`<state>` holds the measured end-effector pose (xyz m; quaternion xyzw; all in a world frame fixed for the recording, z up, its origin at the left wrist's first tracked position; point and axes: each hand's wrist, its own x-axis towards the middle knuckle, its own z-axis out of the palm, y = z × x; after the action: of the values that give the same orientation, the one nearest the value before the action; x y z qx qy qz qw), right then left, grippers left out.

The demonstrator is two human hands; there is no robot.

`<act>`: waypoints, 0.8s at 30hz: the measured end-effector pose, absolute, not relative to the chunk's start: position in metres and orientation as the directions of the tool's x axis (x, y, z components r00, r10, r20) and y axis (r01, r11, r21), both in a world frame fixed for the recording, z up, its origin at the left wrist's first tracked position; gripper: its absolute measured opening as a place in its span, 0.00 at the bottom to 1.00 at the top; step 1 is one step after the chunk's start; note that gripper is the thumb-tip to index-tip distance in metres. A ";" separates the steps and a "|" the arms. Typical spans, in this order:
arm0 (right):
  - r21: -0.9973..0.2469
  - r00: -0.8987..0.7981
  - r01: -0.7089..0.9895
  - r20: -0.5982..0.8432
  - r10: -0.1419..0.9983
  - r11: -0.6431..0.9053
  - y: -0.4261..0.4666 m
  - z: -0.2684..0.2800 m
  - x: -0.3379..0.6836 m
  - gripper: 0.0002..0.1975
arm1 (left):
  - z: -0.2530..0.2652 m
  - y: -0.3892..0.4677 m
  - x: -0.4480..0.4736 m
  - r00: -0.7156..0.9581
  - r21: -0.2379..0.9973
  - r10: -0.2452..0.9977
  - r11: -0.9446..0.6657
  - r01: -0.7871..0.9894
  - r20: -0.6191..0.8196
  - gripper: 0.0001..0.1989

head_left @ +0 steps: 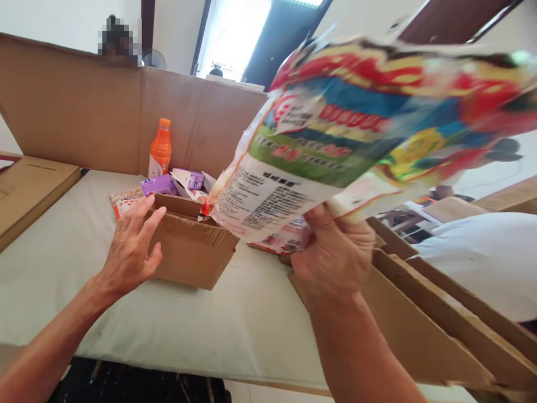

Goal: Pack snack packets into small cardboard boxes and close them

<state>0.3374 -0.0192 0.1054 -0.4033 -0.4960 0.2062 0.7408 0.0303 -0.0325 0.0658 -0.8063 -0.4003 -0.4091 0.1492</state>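
My right hand [333, 252] grips the lower end of a large, colourful plastic snack bag [302, 151], thumb on its printed face. The bag is raised and tilted, and its upper right part is smeared by motion. My left hand [134, 243] has its fingers spread and holds nothing, close to the near left side of a small open cardboard box [193, 246]. One lower corner of the bag hangs over that box. What lies inside the box cannot be seen from here.
Behind the box are an orange-capped juice bottle [160, 148], purple packets [159, 184] and a small printed pouch [125, 200]. Tall cardboard panels [84, 106] stand at the back, more [411, 319] at the right. A flat carton [37, 190] lies left. A person's head is beyond the back panel.
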 end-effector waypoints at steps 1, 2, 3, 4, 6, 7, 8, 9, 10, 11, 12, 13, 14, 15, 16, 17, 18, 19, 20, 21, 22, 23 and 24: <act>-0.781 0.445 0.082 0.585 0.678 0.620 -0.021 0.106 0.333 0.06 | 0.065 -0.029 0.030 0.356 0.084 0.522 -0.644 0.760 0.775 0.30; -0.757 0.458 0.081 0.606 0.650 0.649 -0.023 0.107 0.328 0.05 | 0.064 -0.027 0.029 0.369 0.081 0.519 -0.655 0.751 0.771 0.29; -0.738 0.468 0.081 0.621 0.629 0.670 -0.024 0.108 0.325 0.04 | 0.063 -0.026 0.028 0.388 0.075 0.515 -0.669 0.739 0.764 0.26; -0.730 0.464 0.081 0.630 0.622 0.679 -0.024 0.108 0.321 0.04 | 0.062 -0.027 0.027 0.414 0.070 0.513 -0.686 0.724 0.752 0.23; -0.723 0.451 0.083 0.641 0.621 0.686 -0.024 0.108 0.316 0.03 | 0.059 -0.031 0.024 0.462 0.064 0.516 -0.714 0.697 0.721 0.16; -0.725 0.434 0.085 0.645 0.629 0.684 -0.022 0.108 0.313 0.03 | 0.058 -0.034 0.024 0.474 0.065 0.521 -0.718 0.693 0.710 0.14; -0.728 0.406 0.086 0.649 0.643 0.680 -0.020 0.106 0.310 0.05 | 0.057 -0.037 0.023 0.477 0.065 0.526 -0.717 0.694 0.704 0.12; -0.733 0.367 0.084 0.653 0.663 0.675 -0.018 0.105 0.306 0.06 | 0.057 -0.040 0.023 0.476 0.063 0.529 -0.712 0.699 0.702 0.11; -0.742 0.318 0.084 0.653 0.687 0.665 -0.015 0.104 0.301 0.07 | 0.057 -0.042 0.023 0.474 0.055 0.530 -0.706 0.706 0.703 0.11; -0.757 0.257 0.096 0.646 0.719 0.646 -0.013 0.103 0.297 0.08 | 0.057 -0.044 0.024 0.475 0.043 0.529 -0.698 0.714 0.703 0.10; -0.778 0.184 0.125 0.628 0.756 0.615 -0.011 0.103 0.294 0.10 | 0.057 -0.045 0.024 0.477 0.028 0.527 -0.692 0.722 0.703 0.09; -0.797 0.109 0.177 0.600 0.793 0.578 -0.010 0.105 0.292 0.10 | 0.058 -0.046 0.024 0.479 0.015 0.525 -0.685 0.728 0.704 0.09; -0.803 0.035 0.248 0.566 0.823 0.542 -0.011 0.109 0.293 0.11 | 0.058 -0.046 0.025 0.477 0.007 0.524 -0.678 0.735 0.705 0.09; -0.791 -0.038 0.333 0.533 0.845 0.514 -0.012 0.114 0.295 0.12 | 0.058 -0.046 0.025 0.470 0.008 0.529 -0.670 0.742 0.706 0.08; -0.757 -0.109 0.419 0.506 0.856 0.501 -0.014 0.120 0.298 0.13 | 0.058 -0.046 0.025 0.458 0.017 0.538 -0.662 0.750 0.708 0.08; -0.704 -0.178 0.498 0.487 0.855 0.505 -0.017 0.127 0.302 0.13 | 0.058 -0.047 0.025 0.444 0.033 0.551 -0.653 0.757 0.707 0.08; -0.639 -0.246 0.567 0.472 0.847 0.520 -0.019 0.135 0.306 0.13 | 0.057 -0.047 0.026 0.428 0.053 0.566 -0.643 0.764 0.705 0.08; -0.564 -0.310 0.626 0.454 0.836 0.538 -0.021 0.141 0.309 0.13 | 0.056 -0.047 0.026 0.413 0.072 0.581 -0.634 0.770 0.701 0.09; -0.488 -0.370 0.675 0.426 0.826 0.554 -0.023 0.147 0.311 0.14 | 0.055 -0.048 0.027 0.401 0.088 0.596 -0.625 0.776 0.696 0.09; -0.415 -0.417 0.715 0.392 0.820 0.562 -0.024 0.152 0.312 0.16 | 0.053 -0.048 0.029 0.394 0.099 0.608 -0.618 0.780 0.689 0.09; -0.351 -0.450 0.748 0.356 0.819 0.563 -0.024 0.156 0.312 0.17 | 0.052 -0.049 0.030 0.388 0.108 0.619 -0.611 0.784 0.683 0.08; -0.299 -0.471 0.772 0.322 0.821 0.560 -0.024 0.158 0.310 0.19 | 0.050 -0.049 0.031 0.376 0.119 0.631 -0.600 0.791 0.679 0.08; -0.260 -0.482 0.790 0.296 0.824 0.556 -0.023 0.160 0.309 0.20 | 0.049 -0.049 0.033 0.359 0.132 0.644 -0.585 0.800 0.676 0.08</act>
<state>0.3090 -0.0231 0.1604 -0.4693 -0.8598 0.0443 0.1964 0.0326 -0.0491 0.0493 -0.8168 -0.4419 -0.3538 0.1108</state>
